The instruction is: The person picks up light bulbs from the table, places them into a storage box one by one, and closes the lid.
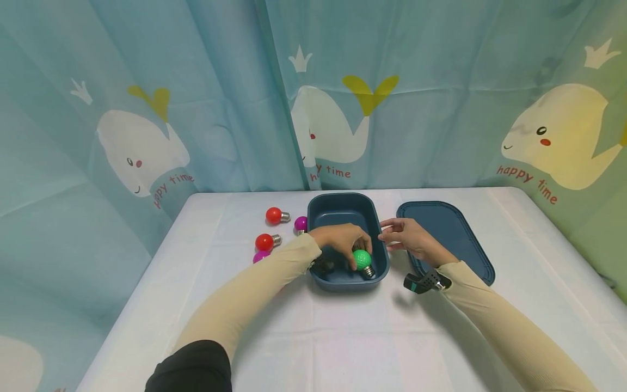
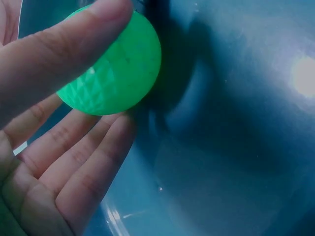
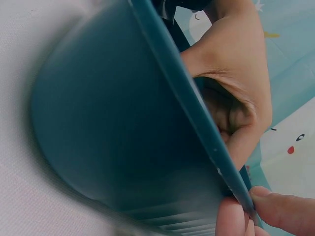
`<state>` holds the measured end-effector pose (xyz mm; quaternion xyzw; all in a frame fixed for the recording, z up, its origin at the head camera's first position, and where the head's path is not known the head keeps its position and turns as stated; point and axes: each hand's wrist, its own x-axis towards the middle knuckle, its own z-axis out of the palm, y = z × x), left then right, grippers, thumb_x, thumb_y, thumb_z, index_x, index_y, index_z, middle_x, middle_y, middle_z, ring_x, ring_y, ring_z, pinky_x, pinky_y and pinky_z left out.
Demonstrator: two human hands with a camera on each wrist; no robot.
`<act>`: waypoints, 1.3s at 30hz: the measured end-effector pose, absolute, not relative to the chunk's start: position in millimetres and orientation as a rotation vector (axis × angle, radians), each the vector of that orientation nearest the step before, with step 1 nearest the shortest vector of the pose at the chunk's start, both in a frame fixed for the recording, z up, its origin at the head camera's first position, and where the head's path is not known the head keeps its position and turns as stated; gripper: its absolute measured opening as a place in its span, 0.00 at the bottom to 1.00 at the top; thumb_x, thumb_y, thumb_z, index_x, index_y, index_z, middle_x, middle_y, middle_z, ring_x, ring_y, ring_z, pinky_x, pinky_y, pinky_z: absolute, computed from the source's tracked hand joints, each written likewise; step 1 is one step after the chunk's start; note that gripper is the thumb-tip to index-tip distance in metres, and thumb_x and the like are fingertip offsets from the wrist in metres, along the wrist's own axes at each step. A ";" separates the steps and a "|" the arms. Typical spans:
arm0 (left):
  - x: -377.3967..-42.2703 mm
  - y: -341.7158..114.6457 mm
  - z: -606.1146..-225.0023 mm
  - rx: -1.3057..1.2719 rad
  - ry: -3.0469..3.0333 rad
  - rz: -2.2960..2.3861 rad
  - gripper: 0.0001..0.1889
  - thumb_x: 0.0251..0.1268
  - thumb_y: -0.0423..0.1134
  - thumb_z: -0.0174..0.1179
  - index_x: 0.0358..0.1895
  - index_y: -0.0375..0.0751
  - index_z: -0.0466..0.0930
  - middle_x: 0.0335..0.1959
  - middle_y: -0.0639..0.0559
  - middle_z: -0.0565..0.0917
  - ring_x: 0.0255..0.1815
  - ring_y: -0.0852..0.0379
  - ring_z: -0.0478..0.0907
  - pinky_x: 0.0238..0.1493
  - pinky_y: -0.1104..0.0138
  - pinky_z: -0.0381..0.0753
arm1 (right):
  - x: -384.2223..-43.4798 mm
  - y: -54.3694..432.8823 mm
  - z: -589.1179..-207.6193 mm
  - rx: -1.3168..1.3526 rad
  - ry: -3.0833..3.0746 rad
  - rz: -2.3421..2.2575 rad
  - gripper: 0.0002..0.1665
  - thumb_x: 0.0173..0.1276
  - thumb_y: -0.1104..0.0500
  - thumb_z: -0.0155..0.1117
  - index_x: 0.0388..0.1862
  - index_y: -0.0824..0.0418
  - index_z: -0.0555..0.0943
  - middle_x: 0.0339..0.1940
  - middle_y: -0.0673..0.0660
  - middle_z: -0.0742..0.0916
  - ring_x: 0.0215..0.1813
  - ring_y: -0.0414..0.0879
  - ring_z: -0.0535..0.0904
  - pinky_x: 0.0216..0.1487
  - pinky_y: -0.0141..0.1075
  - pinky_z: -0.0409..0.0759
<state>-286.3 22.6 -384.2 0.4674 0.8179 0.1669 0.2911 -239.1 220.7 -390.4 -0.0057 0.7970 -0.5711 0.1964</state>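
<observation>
My left hand (image 1: 344, 239) reaches down inside a dark blue box (image 1: 338, 204). Its thumb and fingers pinch a green light bulb (image 1: 362, 259) by the round, faceted globe, and the silver screw base points toward the box's near right corner. In the left wrist view the thumb lies across the green globe (image 2: 130, 73), with the box floor beside it. At the right wall is my right hand (image 1: 413, 238). Its thumb and fingers (image 3: 283, 209) pinch the box rim, as the right wrist view shows.
Left of the box lie two red bulbs (image 1: 273, 215) and two purple bulbs (image 1: 301, 223), partly hidden by the left arm and the box. A dark blue lid (image 1: 446, 228) lies flat to the right. Behind the white table (image 1: 343, 343) hangs a curtain (image 1: 235, 98).
</observation>
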 end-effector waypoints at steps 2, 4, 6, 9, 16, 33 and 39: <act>-285.9 22.5 -383.2 1.244 2.178 0.435 0.23 0.44 0.35 0.74 0.48 0.41 0.80 0.49 0.48 0.84 0.50 0.57 0.80 0.51 0.74 0.78 | -239.1 220.5 -390.4 -0.013 2.231 -1.599 0.32 0.66 0.63 0.60 0.66 0.72 0.63 0.34 0.48 0.78 0.36 0.34 0.78 0.41 0.30 0.83; -286.2 22.1 -382.9 1.246 2.177 0.425 0.24 0.44 0.35 0.74 0.50 0.41 0.80 0.50 0.48 0.84 0.50 0.57 0.80 0.52 0.74 0.77 | -239.1 220.3 -390.3 -0.012 2.228 -1.602 0.32 0.66 0.63 0.60 0.66 0.72 0.63 0.34 0.47 0.78 0.36 0.34 0.78 0.42 0.31 0.83; -286.7 21.1 -382.8 1.246 2.182 0.412 0.26 0.44 0.35 0.74 0.52 0.42 0.80 0.51 0.49 0.84 0.51 0.57 0.80 0.53 0.74 0.77 | -239.1 220.2 -390.4 -0.014 2.226 -1.601 0.32 0.66 0.62 0.60 0.66 0.72 0.63 0.34 0.47 0.78 0.36 0.34 0.78 0.43 0.32 0.83; -287.5 19.3 -382.9 1.250 2.194 0.399 0.28 0.44 0.35 0.74 0.55 0.43 0.79 0.52 0.49 0.83 0.52 0.57 0.81 0.54 0.74 0.77 | -239.0 220.1 -390.7 -0.017 2.225 -1.604 0.32 0.66 0.62 0.60 0.66 0.72 0.63 0.33 0.47 0.78 0.36 0.34 0.78 0.43 0.31 0.83; -287.2 14.3 -380.5 1.239 2.194 0.405 0.33 0.45 0.35 0.73 0.60 0.42 0.75 0.56 0.49 0.81 0.56 0.56 0.79 0.58 0.72 0.76 | -239.3 219.9 -392.1 -0.020 2.218 -1.611 0.32 0.65 0.63 0.61 0.66 0.72 0.63 0.33 0.47 0.78 0.35 0.34 0.78 0.40 0.29 0.82; -291.3 -19.5 -347.3 1.205 2.212 0.540 0.36 0.49 0.33 0.70 0.66 0.40 0.68 0.63 0.43 0.74 0.60 0.48 0.77 0.60 0.58 0.76 | -235.9 221.1 -391.0 -0.027 2.227 -1.589 0.34 0.65 0.63 0.61 0.67 0.72 0.62 0.35 0.49 0.79 0.37 0.35 0.79 0.41 0.31 0.83; -292.0 -37.1 -338.2 1.185 2.241 0.595 0.35 0.51 0.35 0.70 0.66 0.43 0.69 0.65 0.42 0.73 0.61 0.47 0.76 0.59 0.56 0.77 | -233.0 222.0 -389.5 -0.067 2.229 -1.583 0.35 0.64 0.63 0.62 0.67 0.72 0.61 0.43 0.55 0.78 0.38 0.35 0.79 0.45 0.34 0.83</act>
